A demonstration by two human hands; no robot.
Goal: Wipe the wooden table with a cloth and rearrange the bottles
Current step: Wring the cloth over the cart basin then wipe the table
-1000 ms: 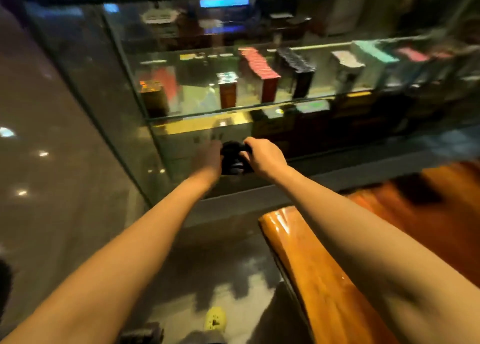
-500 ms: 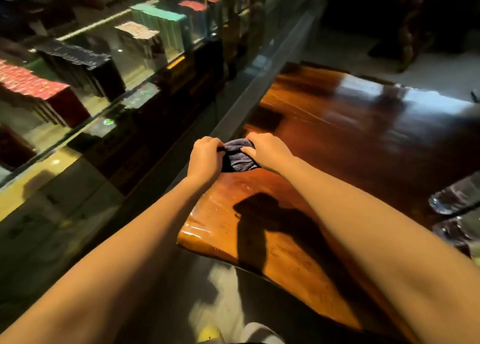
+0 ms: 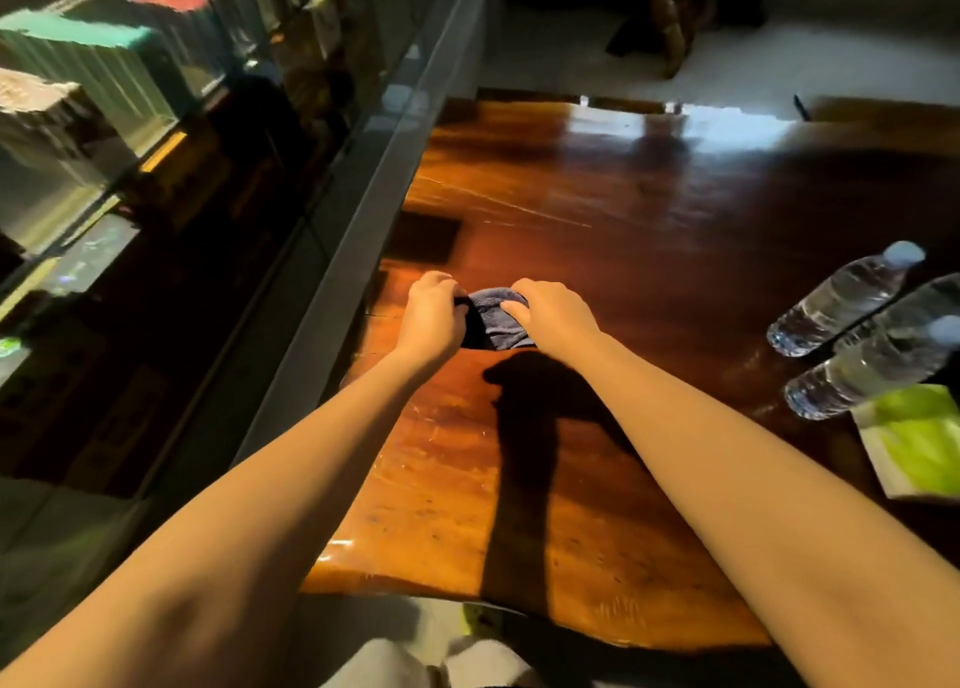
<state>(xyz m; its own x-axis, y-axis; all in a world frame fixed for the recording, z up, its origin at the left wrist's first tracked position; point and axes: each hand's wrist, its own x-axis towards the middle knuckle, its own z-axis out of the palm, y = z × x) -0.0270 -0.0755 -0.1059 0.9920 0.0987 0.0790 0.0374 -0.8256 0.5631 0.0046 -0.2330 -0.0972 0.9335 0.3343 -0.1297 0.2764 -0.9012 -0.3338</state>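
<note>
Cloth [image 3: 500, 319], grey-blue and bunched, sits on the table [image 3: 597, 209] near its left edge, gripped by the left hand [image 3: 435, 318] and right hand [image 3: 556, 313]. No labels are readable. Three clear bottles [image 3: 844, 300] lie at the right beside a green-and-white pad [image 3: 917, 440]. Glass case [image 3: 171, 157] holds boxes.

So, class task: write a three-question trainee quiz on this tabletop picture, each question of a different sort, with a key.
1. True or false: both hands grip the cloth.
2. How many water bottles show on the wooden table?
3. The green and white packet lies: A) by the glass cabinet; B) at the table's right edge, nearest the closest bottle; C) under the cloth.

Key: 1 true, left hand and right hand both pinch it. 2 three, all upright. 3 B.
</note>
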